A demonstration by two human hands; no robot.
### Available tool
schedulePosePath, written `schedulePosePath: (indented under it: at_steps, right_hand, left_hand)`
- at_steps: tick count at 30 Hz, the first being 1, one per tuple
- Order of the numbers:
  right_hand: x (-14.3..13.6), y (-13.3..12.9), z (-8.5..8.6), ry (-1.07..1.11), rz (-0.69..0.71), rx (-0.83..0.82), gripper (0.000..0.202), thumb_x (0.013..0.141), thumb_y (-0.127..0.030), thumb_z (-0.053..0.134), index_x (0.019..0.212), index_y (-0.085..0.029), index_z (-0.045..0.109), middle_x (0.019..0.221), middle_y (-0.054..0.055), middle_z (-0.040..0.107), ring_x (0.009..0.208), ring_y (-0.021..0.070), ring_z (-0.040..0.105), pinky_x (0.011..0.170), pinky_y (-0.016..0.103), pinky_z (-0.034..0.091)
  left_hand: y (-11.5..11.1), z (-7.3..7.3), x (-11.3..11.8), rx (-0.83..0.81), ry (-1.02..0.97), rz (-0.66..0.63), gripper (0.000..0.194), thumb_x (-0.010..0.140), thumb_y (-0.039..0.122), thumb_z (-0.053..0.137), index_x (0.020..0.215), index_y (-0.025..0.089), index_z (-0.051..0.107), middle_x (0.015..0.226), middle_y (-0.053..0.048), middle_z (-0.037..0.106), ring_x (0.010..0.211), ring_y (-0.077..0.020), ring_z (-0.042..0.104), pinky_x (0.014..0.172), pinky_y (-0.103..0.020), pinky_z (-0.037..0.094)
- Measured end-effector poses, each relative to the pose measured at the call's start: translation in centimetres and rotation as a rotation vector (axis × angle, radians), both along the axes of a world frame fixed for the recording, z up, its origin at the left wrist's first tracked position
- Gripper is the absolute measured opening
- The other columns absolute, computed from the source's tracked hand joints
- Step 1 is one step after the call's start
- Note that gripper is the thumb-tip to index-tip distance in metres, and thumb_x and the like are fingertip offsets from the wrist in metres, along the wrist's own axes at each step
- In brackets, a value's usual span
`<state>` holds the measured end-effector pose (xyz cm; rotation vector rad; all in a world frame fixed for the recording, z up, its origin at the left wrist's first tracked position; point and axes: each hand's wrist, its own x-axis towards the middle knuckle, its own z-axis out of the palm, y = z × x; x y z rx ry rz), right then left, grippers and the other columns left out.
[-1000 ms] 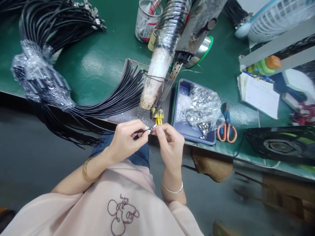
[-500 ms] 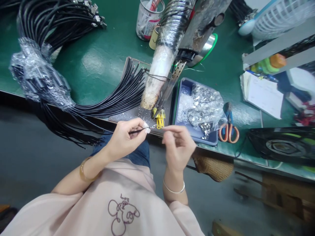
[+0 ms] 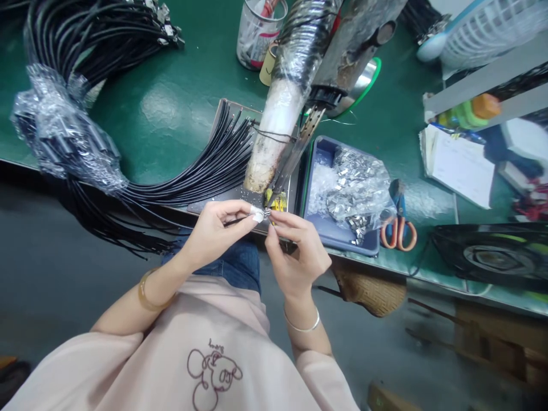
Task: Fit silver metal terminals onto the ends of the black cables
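My left hand [image 3: 225, 231] pinches a thin black cable near its end, with white wrapping on a fingertip. A small shiny metal part [image 3: 266, 213] sits just past those fingertips. My right hand [image 3: 299, 242] meets it from the other side, its fingers curled and its fingertips at the metal part; the exact grip is too small to make out. Right behind the fingers is a yellow clip-like piece [image 3: 278, 200], below a metal arm [image 3: 299, 151]. Left of it, a bundle of black cables [image 3: 201, 177] lies fanned over a grey board [image 3: 205, 205].
A blue tray [image 3: 368, 248] holds bagged metal pieces [image 3: 357, 177]. Orange-handled scissors [image 3: 399, 228] lie right of it. A plastic-wrapped duct [image 3: 282, 97] slants down over the board. Farther off are a mesh cup [image 3: 260, 40], a notepad [image 3: 460, 165] and more bundled cables [image 3: 103, 34].
My right hand has moved left and up to the metal part, and its fingers have curled in. My left hand has risen slightly with the cable.
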<state>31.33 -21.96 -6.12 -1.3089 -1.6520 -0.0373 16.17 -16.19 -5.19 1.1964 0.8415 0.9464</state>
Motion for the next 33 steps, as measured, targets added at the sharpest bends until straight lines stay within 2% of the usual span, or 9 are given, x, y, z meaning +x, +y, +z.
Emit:
schedulePosePath:
  at_steps: [6,17,27,33]
  right_hand:
    - [0.10,0.41,-0.01,0.043,0.014,-0.010,0.020,0.089,-0.008,0.069,0.096,-0.026,0.066,0.098,0.002,0.081,0.090,0.0191,0.079,0.078,0.034,0.065]
    - [0.25,0.98,0.40,0.044,0.000,-0.014,0.020,0.088,-0.008,0.071,0.095,-0.027,0.068,0.098,0.001,0.081,0.088,0.0185,0.078,0.079,0.033,0.065]
    - [0.29,0.21,0.30,0.016,-0.005,-0.047,0.020,0.088,-0.009,0.070,0.088,-0.026,0.061,0.096,0.003,0.081,0.083,0.0183,0.079,0.072,0.032,0.066]
    - [0.28,0.12,0.28,0.058,0.008,-0.051,0.020,0.088,-0.007,0.070,0.091,-0.025,0.062,0.096,0.003,0.081,0.086,0.0177,0.079,0.076,0.032,0.065]
  left_hand:
    - [0.40,-0.12,0.52,0.018,0.044,0.066,0.009,0.077,0.022,0.070,0.073,0.015,0.074,0.071,-0.002,0.073,0.067,-0.0132,0.065,0.062,-0.021,0.054]
    - [0.77,0.42,0.96,0.008,0.083,0.105,0.008,0.074,0.021,0.070,0.073,0.015,0.075,0.068,-0.002,0.072,0.063,-0.0118,0.062,0.055,-0.019,0.048]
    - [0.65,0.40,0.46,-0.011,0.095,0.023,0.007,0.074,0.018,0.070,0.071,0.015,0.075,0.067,-0.002,0.073,0.062,-0.0113,0.062,0.058,-0.020,0.052]
    - [0.51,0.42,0.64,0.000,0.066,0.035,0.006,0.074,0.018,0.070,0.071,0.015,0.074,0.069,-0.002,0.074,0.064,-0.0119,0.064,0.061,-0.020,0.054]
